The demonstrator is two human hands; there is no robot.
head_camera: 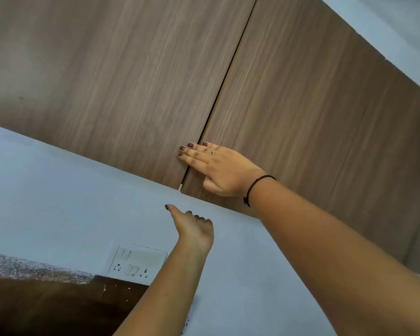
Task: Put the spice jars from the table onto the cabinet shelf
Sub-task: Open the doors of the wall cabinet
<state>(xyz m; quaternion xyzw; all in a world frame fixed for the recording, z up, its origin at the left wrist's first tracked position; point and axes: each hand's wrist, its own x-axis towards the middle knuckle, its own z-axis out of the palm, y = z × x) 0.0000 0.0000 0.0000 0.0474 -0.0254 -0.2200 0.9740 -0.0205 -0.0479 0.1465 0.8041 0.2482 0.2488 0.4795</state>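
A wall cabinet with two brown wood-grain doors fills the upper view, the left door [107,81] and the right door [313,105] both closed with a dark seam between them. My right hand [218,168] lies flat on the doors near their lower edge, its straight fingers across the seam. Below the cabinet, my left hand [194,226] is raised in front of the wall, thumb out and fingers loosely curled, holding nothing. No spice jars or shelf are in view.
A pale blue-grey wall [58,190] runs under the cabinet. A white switch and socket plate [136,263] sits on it. A speckled stone ledge [29,267] and a dark brown surface [46,309] lie at the lower left.
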